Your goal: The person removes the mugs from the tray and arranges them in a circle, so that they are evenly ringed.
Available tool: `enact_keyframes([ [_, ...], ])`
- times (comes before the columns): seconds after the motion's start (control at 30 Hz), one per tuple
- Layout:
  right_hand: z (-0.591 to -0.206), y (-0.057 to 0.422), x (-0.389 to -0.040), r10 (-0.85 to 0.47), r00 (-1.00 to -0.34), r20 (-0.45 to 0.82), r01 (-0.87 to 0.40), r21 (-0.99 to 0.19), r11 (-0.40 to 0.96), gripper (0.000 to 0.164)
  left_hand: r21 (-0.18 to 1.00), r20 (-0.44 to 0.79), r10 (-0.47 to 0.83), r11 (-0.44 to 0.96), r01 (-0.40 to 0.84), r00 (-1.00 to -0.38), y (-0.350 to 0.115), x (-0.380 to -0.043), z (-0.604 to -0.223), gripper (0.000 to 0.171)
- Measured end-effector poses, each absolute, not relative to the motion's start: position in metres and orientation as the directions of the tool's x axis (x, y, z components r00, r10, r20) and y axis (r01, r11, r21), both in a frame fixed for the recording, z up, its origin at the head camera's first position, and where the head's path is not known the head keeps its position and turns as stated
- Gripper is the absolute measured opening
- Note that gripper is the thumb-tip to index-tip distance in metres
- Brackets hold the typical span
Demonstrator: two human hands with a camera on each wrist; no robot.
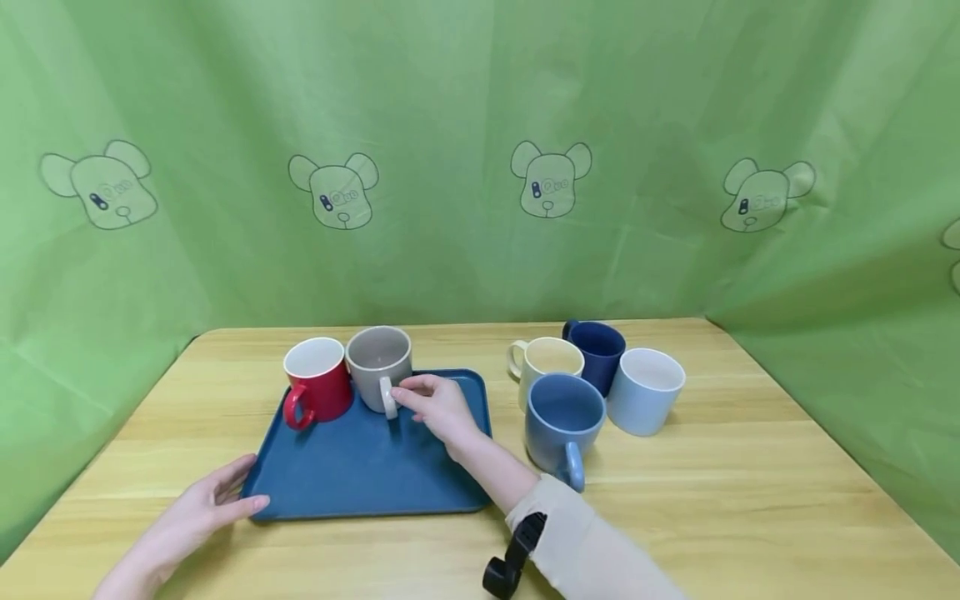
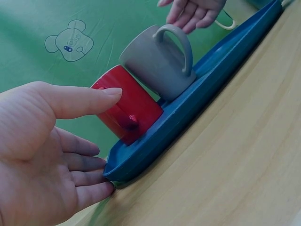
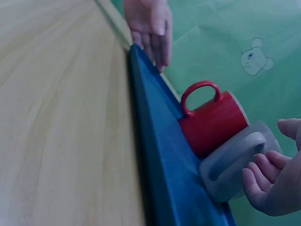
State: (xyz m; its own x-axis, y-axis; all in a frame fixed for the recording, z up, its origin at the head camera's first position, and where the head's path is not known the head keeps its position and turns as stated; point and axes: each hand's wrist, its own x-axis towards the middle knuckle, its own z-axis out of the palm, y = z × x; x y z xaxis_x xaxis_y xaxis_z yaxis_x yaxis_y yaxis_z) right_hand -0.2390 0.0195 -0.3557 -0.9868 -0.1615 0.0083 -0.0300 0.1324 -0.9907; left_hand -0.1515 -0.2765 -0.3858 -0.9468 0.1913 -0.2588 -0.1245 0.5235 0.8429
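Observation:
A red mug [image 1: 327, 392] with a white inside and a grey mug [image 1: 375, 367] stand upright side by side at the back left of a blue tray [image 1: 345, 479]. My right hand [image 1: 444, 414] is at the grey mug's handle, its thumb and fingers parted in the right wrist view. In the left wrist view, that hand [image 2: 197, 13] shows a gap from the mug. My left hand [image 1: 197, 508] lies at the tray's front left corner, fingers extended and fingertips right at the rim, thumb apart from them.
Right of the tray, several mugs stand close together on the wooden table [image 1: 750, 483]: a cream mug [image 1: 536, 375], a navy mug [image 1: 600, 362], a pale blue mug [image 1: 643, 404] and a mid-blue mug [image 1: 551, 446]. Behind the table hangs a green curtain [image 1: 450, 267].

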Motion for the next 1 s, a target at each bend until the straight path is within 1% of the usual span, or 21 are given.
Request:
enact_keyframes([
  [0.2, -0.367, 0.009, -0.246, -0.151, -0.989, 0.008, -0.037, -0.981, 0.189, 0.028, 0.838, -0.252, 0.188, 0.534, -0.116, -0.949, -0.277, -0.152, -0.387, 0.080],
  [0.37, -0.372, 0.004, -0.249, -0.165, -0.986, -0.015, -0.018, -0.980, 0.198, 0.026, 0.836, -0.245, 0.189, 0.537, -0.109, -0.951, -0.277, -0.151, -0.387, 0.079],
  [0.47, -0.375, 0.003, -0.250, -0.190, -0.982, -0.014, -0.021, -0.983, 0.182, 0.026, 0.843, -0.238, 0.190, 0.527, -0.105, -0.953, -0.276, -0.150, -0.388, 0.079],
  [0.7, -0.377, 0.001, -0.251, -0.262, -0.965, 0.014, -0.038, -0.996, 0.086, 0.023, 0.843, -0.227, 0.188, 0.529, -0.097, -0.956, -0.276, -0.152, -0.390, 0.079],
  [1.0, -0.380, -0.005, -0.250, -0.207, -0.978, 0.000, -0.005, -1.000, 0.026, 0.028, 0.840, -0.224, 0.188, 0.535, -0.091, -0.956, -0.277, -0.150, -0.391, 0.079],
])
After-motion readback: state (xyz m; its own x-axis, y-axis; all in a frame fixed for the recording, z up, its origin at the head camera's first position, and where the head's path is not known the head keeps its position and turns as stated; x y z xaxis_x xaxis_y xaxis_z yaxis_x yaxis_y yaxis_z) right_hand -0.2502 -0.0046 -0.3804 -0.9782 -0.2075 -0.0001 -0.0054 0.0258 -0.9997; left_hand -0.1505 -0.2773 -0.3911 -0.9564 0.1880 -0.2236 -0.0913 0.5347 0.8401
